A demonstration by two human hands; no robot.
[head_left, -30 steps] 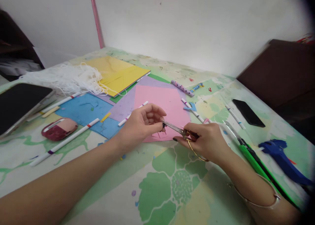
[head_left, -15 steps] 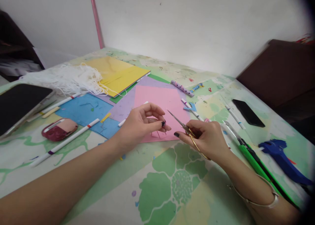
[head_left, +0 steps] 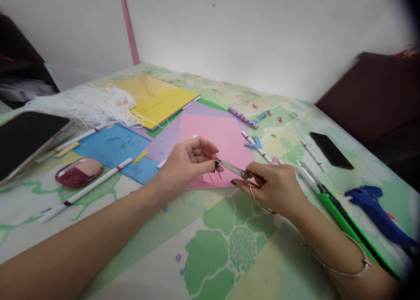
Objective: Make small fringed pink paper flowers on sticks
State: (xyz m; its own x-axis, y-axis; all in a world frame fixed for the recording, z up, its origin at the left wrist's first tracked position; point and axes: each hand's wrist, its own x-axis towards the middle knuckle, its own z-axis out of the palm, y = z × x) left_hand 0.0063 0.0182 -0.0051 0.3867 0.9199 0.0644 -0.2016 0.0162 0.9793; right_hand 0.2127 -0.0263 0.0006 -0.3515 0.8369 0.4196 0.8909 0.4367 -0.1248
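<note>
In my right hand [head_left: 274,182] is a pair of small scissors [head_left: 234,168] with gold handles, my fingers in its loops. The blades point left and their tips reach the fingertips of my left hand [head_left: 193,160]. That hand is closed in a pinch of thumb and fingers; whatever it grips is too small or hidden to name. Beneath both hands lies a pink sheet [head_left: 210,129], partly over a purple sheet [head_left: 166,138]. Thin cut lines or slivers [head_left: 212,177] show near its front edge.
Leftward are blue sheets [head_left: 114,144], white yarn [head_left: 85,103], a yellow pad [head_left: 164,103], a maroon-and-pink case [head_left: 78,172] and a tablet-like device [head_left: 26,138]. To the right lie markers [head_left: 257,147], a green utility knife [head_left: 341,217], a blue glue gun [head_left: 377,212] and a black phone [head_left: 331,150].
The scissors have moved slightly left and down, so their tips now meet my left fingertips; before, they pointed up, apart from them. My left hand has barely moved.
</note>
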